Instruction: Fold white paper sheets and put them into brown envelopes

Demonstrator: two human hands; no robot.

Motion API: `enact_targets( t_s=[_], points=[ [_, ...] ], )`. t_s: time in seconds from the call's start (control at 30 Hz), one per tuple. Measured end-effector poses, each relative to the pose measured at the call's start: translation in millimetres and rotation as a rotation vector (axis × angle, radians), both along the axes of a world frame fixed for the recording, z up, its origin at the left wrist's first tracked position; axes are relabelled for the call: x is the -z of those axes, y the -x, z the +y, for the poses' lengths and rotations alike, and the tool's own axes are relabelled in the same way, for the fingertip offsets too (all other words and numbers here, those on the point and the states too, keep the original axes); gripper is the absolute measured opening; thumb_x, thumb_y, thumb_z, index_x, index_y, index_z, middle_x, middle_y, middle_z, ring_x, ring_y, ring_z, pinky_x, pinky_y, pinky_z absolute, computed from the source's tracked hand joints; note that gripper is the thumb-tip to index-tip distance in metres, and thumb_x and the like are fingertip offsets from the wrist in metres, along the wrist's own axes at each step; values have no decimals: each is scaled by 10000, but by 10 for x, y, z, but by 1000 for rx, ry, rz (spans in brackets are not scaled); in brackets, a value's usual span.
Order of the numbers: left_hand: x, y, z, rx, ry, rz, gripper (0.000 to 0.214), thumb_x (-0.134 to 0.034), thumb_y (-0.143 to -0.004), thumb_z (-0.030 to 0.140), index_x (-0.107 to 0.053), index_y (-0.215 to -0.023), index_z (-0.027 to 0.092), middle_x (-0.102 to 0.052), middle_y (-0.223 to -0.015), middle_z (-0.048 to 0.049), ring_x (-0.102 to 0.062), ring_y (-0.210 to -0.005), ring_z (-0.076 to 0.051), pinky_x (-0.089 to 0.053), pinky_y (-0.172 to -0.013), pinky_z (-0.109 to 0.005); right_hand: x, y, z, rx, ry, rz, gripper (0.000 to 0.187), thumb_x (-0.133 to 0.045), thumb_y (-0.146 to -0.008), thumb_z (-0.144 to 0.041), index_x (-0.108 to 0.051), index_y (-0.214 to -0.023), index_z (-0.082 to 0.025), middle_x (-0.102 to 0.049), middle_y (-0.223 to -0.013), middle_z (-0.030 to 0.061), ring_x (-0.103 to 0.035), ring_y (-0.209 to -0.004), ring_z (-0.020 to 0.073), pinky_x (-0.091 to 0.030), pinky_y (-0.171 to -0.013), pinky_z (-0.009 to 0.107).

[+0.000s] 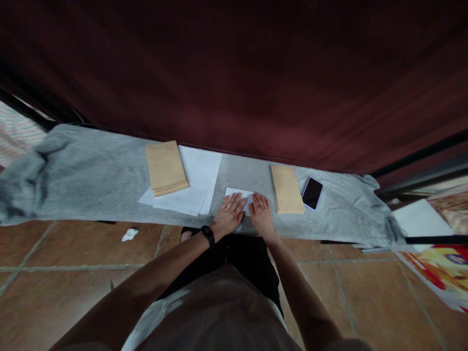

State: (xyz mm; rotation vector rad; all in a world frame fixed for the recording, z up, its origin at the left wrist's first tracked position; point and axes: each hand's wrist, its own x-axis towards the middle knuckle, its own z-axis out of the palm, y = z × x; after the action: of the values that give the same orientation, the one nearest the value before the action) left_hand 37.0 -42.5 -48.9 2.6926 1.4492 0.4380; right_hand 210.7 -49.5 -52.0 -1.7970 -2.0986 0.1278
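Note:
My left hand [228, 213] and my right hand [261, 212] lie flat, fingers stretched out, side by side on a small white folded sheet of paper [239, 192] on the grey cloth-covered ledge [91, 180]. A black band sits on my left wrist. Left of my hands lies a stack of brown envelopes [165, 167] on top of loose white sheets [197, 183]. Right of my hands lies a second stack of brown envelopes [287, 188], with a black phone [312, 193] beside it.
A dark red curtain [234, 73] hangs behind the ledge. A crumpled white scrap [129, 234] lies on the brown tiled floor [66, 282]. At the right edge are a white sheet [420, 219] and a colourful printed surface [442, 273].

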Motion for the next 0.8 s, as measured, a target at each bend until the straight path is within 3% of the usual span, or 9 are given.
enact_targets(
  t_s=[0.3,0.43,0.57,0.67,0.8],
  points=[
    [-24,26,-1,-22,16,-41,579,-411,-1003,374,-404,-1515,103,-391,-1593,-140,-275,-1519,-266,-230,-1256,-481,-243,-3,435,-40,172,-20,432,-474,-984,-194,-542,-1409,-157,-582,-1418,143,-503,-1327,245,-296,-1176,439],
    [-51,48,-10,-27,21,-106,607,-434,-992,360,-359,-1527,83,-375,-1599,-165,-264,-1523,-275,-247,-1252,-483,-366,-25,593,-11,253,-16,358,-564,-928,-168,-638,-1276,-204,-634,-1298,128,-563,-1215,241,-394,-1090,412],
    [-68,98,-25,-36,-24,-218,633,-417,-1005,332,-247,-1571,108,-271,-1644,-174,-200,-1541,-286,-284,-1232,-516,-468,-23,697,-29,286,57,268,-531,-920,-100,-702,-1082,-228,-676,-1162,75,-617,-1086,191,-471,-984,323],
    [-70,134,-40,-55,-69,-284,652,-404,-1013,315,-176,-1591,119,-190,-1667,-177,-154,-1549,-300,-293,-1225,-536,-581,-32,741,-16,206,137,266,-485,-952,-113,-687,-1087,-220,-673,-1136,55,-644,-1009,170,-496,-926,279],
    [-54,159,-69,-96,-116,-290,686,-398,-1012,295,-103,-1607,125,-154,-1674,-175,-144,-1548,-309,-275,-1235,-545,-751,-57,711,15,-36,271,304,-411,-991,-148,-650,-1169,-202,-663,-1141,69,-637,-1064,201,-497,-960,314]
  ],
)
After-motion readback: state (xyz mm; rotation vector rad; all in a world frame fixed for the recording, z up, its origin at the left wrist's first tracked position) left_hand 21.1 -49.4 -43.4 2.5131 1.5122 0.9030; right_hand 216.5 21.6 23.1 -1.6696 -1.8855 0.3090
